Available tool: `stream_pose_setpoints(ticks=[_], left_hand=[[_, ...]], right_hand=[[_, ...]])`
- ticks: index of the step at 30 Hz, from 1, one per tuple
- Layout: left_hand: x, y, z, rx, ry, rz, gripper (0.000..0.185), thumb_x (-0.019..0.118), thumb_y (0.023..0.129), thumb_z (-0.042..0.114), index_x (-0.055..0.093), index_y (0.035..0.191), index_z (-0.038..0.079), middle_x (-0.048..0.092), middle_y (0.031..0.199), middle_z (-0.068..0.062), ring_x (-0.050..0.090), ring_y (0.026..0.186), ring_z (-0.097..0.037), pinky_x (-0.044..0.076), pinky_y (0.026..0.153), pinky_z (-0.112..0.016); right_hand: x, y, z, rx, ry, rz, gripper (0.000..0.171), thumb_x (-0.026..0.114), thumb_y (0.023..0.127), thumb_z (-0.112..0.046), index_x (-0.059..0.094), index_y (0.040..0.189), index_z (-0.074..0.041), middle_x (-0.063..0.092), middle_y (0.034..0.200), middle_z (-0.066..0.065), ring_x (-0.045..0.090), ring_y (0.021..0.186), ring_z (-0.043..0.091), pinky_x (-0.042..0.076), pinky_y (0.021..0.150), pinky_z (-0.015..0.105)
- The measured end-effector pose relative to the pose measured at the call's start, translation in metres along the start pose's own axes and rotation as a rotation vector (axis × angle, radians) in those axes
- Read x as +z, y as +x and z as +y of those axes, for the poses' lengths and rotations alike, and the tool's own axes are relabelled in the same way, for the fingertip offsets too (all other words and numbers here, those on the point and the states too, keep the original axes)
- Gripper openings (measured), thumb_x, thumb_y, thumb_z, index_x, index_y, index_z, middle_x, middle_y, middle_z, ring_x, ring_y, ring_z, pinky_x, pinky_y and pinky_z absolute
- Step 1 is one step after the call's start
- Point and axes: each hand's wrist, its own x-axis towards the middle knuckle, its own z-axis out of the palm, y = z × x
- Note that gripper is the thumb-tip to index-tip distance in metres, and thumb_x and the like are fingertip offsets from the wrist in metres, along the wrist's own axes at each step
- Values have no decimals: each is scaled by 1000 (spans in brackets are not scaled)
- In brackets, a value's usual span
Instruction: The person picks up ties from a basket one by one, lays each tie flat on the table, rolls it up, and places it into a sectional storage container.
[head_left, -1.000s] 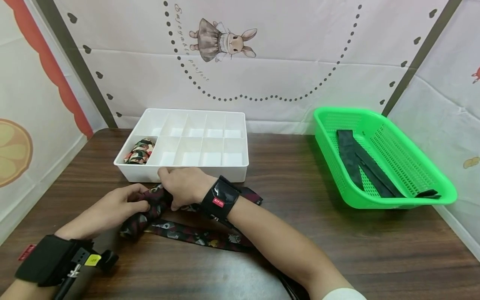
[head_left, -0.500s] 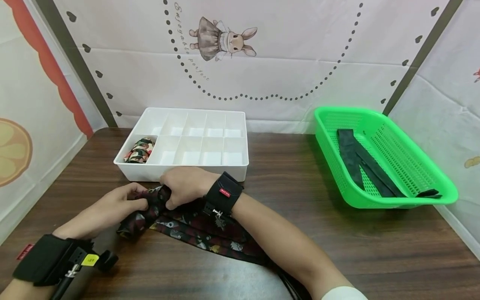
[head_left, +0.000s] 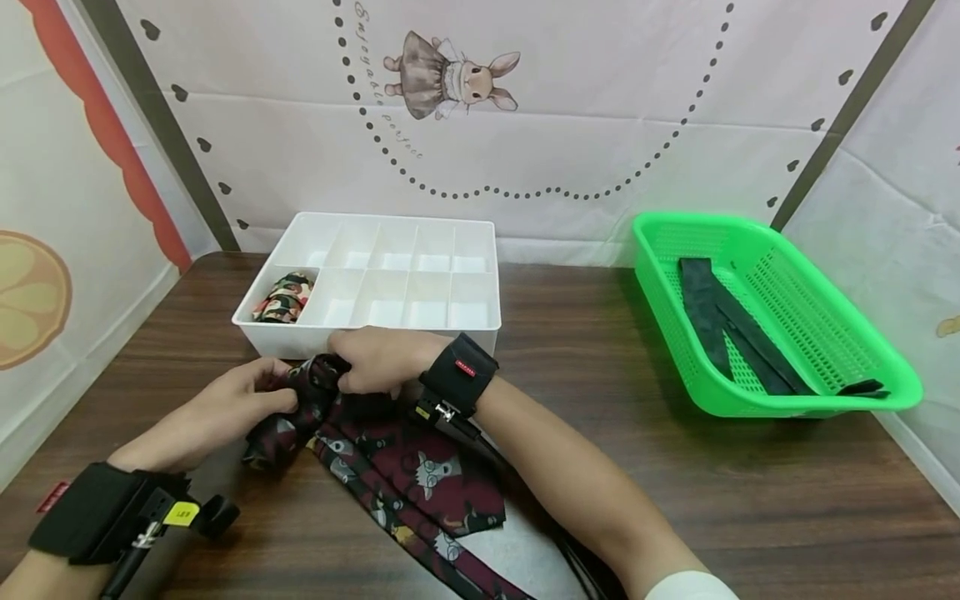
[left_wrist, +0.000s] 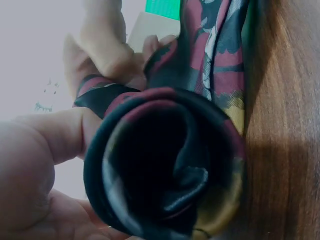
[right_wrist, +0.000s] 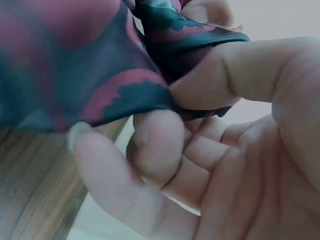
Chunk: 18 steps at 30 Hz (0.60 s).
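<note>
A dark red and black necktie (head_left: 435, 475) with an animal print is partly wound into a thick roll (head_left: 288, 421). My left hand (head_left: 225, 408) grips this roll between thumb and fingers. In the left wrist view the hollow end of the roll (left_wrist: 165, 165) faces the camera, its layers curling inward. At the far end of the roll, my right hand (head_left: 386, 358) pinches the cloth; the right wrist view has its thumb (right_wrist: 210, 80) and bent fingers on the fabric edge. Loose lengths fan out toward the front, partly under the right forearm.
Behind the hands stands a white divided box (head_left: 367, 340), with a rolled patterned cloth (head_left: 285, 297) in its front left compartment. At the right is a green basket (head_left: 825, 333) holding black fabric strips (head_left: 708, 312). A dark cable runs beside the right forearm.
The loose cloth has swung forward and spread out, showing a broad printed end below the right wrist. My right hand has shifted slightly right and away; the left keeps its grip.
</note>
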Motion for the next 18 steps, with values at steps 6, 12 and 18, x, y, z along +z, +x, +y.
stream_pose_setpoints(ticks=[6,12,18], left_hand=[[-1,-1,1,-10,-13,7,36,57,103,13,51,130,-9,55,118,-17,48,99,-25,43,74,-32],[0,-1,2,-8,-108,-1,37,56,103,14,47,130,-10,52,104,-9,47,81,-20,41,65,-32],[0,-1,2,-30,-173,33,45,59,105,18,44,136,-11,50,91,-3,43,65,-15,39,57,-30]], right_hand=[[2,0,-1,23,20,-34,28,69,104,-10,52,126,-9,61,100,4,69,63,17,57,58,29],[5,4,1,38,139,-31,36,75,99,-4,51,127,-7,61,104,5,73,68,16,59,62,29],[5,6,4,-3,337,-43,54,74,97,2,42,140,-3,60,110,8,75,75,21,61,69,32]])
